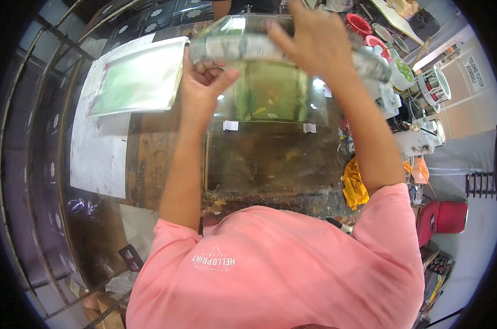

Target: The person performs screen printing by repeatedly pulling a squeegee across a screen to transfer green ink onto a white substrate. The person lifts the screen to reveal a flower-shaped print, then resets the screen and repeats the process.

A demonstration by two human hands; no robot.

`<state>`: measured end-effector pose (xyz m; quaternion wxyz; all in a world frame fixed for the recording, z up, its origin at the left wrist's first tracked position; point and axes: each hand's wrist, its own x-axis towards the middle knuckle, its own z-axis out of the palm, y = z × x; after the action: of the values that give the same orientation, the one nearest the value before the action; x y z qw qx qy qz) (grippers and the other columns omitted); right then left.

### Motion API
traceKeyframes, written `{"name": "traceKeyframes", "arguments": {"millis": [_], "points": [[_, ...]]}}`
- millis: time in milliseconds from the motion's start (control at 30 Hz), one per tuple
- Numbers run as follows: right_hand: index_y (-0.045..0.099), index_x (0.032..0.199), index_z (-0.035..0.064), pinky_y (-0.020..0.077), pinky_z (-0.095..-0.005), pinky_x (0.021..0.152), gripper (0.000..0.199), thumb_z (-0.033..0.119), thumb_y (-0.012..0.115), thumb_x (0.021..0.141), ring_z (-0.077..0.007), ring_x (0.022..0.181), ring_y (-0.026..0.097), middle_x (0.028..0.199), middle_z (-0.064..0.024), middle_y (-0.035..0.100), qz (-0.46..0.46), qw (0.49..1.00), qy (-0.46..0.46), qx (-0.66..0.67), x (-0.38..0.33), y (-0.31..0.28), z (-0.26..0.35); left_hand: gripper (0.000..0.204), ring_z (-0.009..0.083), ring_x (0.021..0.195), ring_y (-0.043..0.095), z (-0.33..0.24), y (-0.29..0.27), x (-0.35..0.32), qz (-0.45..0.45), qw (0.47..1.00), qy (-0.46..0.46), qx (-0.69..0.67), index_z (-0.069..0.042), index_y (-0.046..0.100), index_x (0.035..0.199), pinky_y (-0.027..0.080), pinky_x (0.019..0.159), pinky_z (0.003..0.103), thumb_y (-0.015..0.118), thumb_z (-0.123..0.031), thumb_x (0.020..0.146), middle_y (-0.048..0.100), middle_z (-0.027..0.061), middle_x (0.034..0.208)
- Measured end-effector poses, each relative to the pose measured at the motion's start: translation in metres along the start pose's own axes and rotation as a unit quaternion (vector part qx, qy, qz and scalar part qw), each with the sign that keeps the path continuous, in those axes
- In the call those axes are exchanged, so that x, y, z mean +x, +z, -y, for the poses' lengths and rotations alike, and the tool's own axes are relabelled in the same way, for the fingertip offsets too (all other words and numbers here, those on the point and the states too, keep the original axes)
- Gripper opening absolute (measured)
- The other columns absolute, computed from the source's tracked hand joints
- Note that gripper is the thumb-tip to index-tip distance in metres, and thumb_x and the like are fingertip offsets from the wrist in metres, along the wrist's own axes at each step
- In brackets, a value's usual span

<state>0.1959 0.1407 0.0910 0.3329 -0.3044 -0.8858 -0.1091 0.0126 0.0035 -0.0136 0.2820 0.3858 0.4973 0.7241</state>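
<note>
My left hand (200, 90) is at the left end of a long grey-white patchy bar (237, 48), which is blurred by motion. Its fingers are curled and its thumb points right; what they hold, if anything, is hidden. Right beside that hand are the edges of shiny pale-green plastic sheets (138, 79). My right hand (321, 46) is over the bar, smeared, with thumb and fingers apart and no object seen in it. Below the bar, a green rectangular area (273, 90) shows on a glossy clear plate, with two small white tabs (231, 125) along its near edge.
White paper (97, 159) lies under the sheets on the stained brown worktable (270, 159). Tubs, including a red one (358, 24) and a white pail (435, 85), crowd the right side. A yellow cloth (355, 183) rests at the right edge. Metal bars (31, 164) run along the left.
</note>
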Motion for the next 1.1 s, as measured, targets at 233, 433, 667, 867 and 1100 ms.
{"name": "traceKeyframes", "arguments": {"millis": [233, 433, 667, 867, 1100], "points": [[0.076, 0.102, 0.0123, 0.0503, -0.0494, 0.081, 0.039, 0.049, 0.066, 0.098, -0.0343, 0.097, 0.066, 0.098, -0.0139, 0.068, 0.231, 0.966, -0.047, 0.106, -0.11, 0.043, -0.008, 0.096, 0.0255, 0.103, 0.064, 0.06, -0.036, -0.072, 0.042, 0.935, -0.067, 0.347, -0.002, 0.065, 0.136, 0.049, 0.095, 0.047, 0.099, -0.052, 0.062, 0.065, 0.0066, 0.111], [0.073, 0.103, 0.0116, 0.0561, -0.0467, 0.073, 0.035, 0.045, 0.073, 0.093, -0.032, 0.089, 0.068, 0.096, -0.0099, 0.068, 0.248, 0.959, 0.012, 0.135, -0.183, 0.073, 0.021, 0.106, 0.0277, 0.119, 0.052, 0.094, -0.045, -0.095, 0.031, 0.786, 0.004, 0.617, -0.005, 0.071, 0.131, 0.03, 0.106, 0.047, 0.094, -0.07, 0.05, 0.059, 0.0067, 0.115], [0.074, 0.112, 0.0141, 0.0587, -0.0449, 0.073, 0.034, 0.042, 0.073, 0.093, -0.0287, 0.093, 0.068, 0.1, -0.0074, 0.066, 0.204, 0.976, -0.017, 0.076, -0.142, 0.138, -0.016, 0.115, 0.0268, 0.112, 0.052, 0.101, -0.055, -0.097, 0.043, 0.805, 0.018, 0.591, -0.01, 0.067, 0.142, 0.029, 0.104, 0.047, 0.092, -0.073, 0.05, 0.058, 0.0073, 0.112], [0.075, 0.106, 0.0144, 0.0574, -0.0477, 0.075, 0.047, 0.059, 0.064, 0.097, -0.0321, 0.092, 0.071, 0.095, -0.0099, 0.07, 0.19, 0.98, -0.011, 0.055, -0.056, 0.219, -0.087, 0.116, 0.0264, 0.112, 0.052, 0.103, -0.055, -0.094, 0.041, 0.812, 0.032, 0.582, -0.011, 0.065, 0.145, 0.029, 0.104, 0.047, 0.093, -0.071, 0.05, 0.058, 0.0076, 0.111], [0.075, 0.122, 0.0176, 0.0559, -0.0498, 0.09, 0.064, 0.072, 0.051, 0.099, -0.0364, 0.105, 0.071, 0.111, -0.0147, 0.075, 0.296, 0.951, -0.006, 0.086, 0.015, 0.225, -0.122, 0.12, 0.0229, 0.094, 0.057, 0.103, -0.055, -0.096, 0.018, 0.858, 0.048, 0.511, -0.004, 0.06, 0.149, 0.033, 0.1, 0.042, 0.093, -0.07, 0.054, 0.063, 0.0061, 0.095]]}}
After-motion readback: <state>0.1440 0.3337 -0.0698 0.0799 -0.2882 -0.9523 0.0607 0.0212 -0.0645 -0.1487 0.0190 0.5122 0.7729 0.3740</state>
